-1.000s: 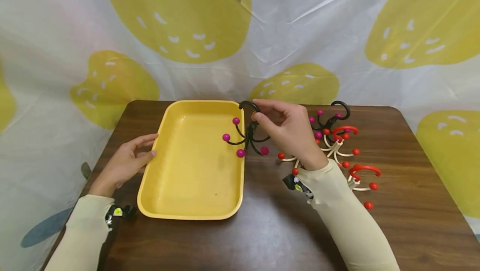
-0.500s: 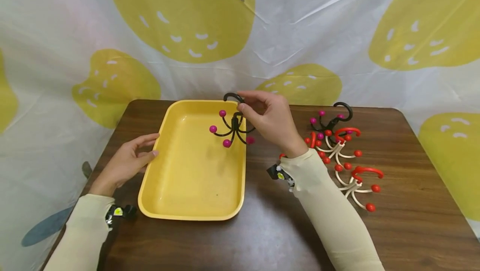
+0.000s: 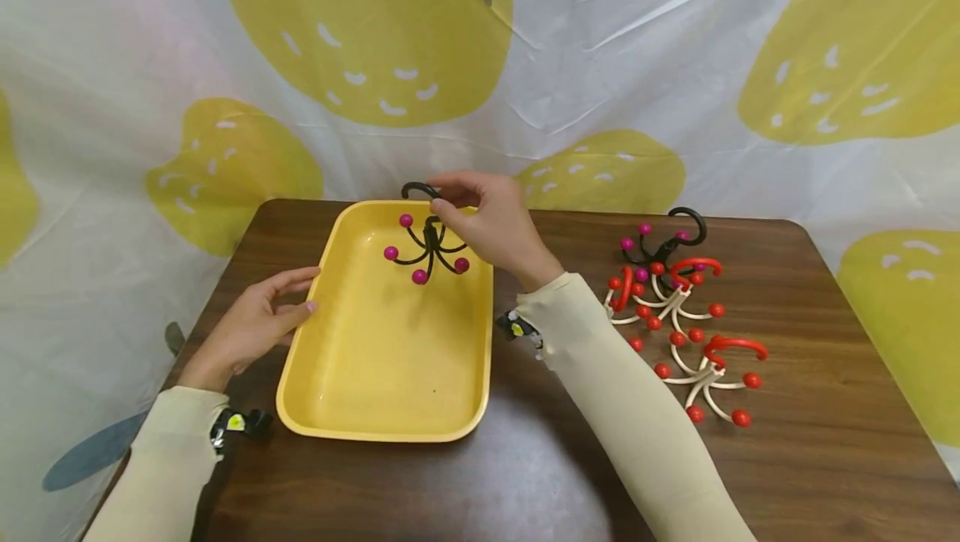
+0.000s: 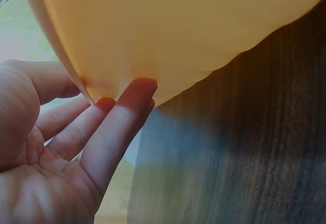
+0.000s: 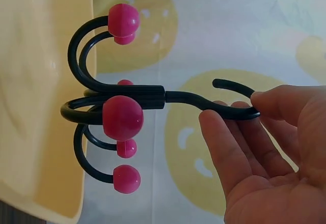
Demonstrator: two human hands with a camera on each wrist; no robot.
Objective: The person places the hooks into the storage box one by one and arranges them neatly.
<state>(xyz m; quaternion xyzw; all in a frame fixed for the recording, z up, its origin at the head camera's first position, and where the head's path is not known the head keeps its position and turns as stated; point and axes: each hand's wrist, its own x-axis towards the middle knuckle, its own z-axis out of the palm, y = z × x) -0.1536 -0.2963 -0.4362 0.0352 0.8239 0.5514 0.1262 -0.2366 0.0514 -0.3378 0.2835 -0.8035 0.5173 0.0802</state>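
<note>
In my right hand (image 3: 491, 221) is a black swivel hanger (image 3: 431, 240), its several curved arms tipped with pink balls. Thumb and fingers pinch its top hook, as the right wrist view shows, and the arms hang over the far part of a yellow tray (image 3: 375, 358). At the tray's left side, my left hand (image 3: 258, 321) grips the rim. The left wrist view shows fingers (image 4: 119, 127) against the outer wall and the thumb partly hidden behind the rim.
Right of the tray, another black hanger (image 3: 663, 250) with pink balls lies on the brown wooden table (image 3: 795, 459). Several cream hangers (image 3: 705, 375) with red hooks and balls lie close by, some overlapping. A lemon-print curtain (image 3: 615, 50) hangs behind the table.
My right hand has carried the black hanger leftward, from the tray's right edge to over its inside. More of the cream hangers now shows. The left hand has stayed at the rim.
</note>
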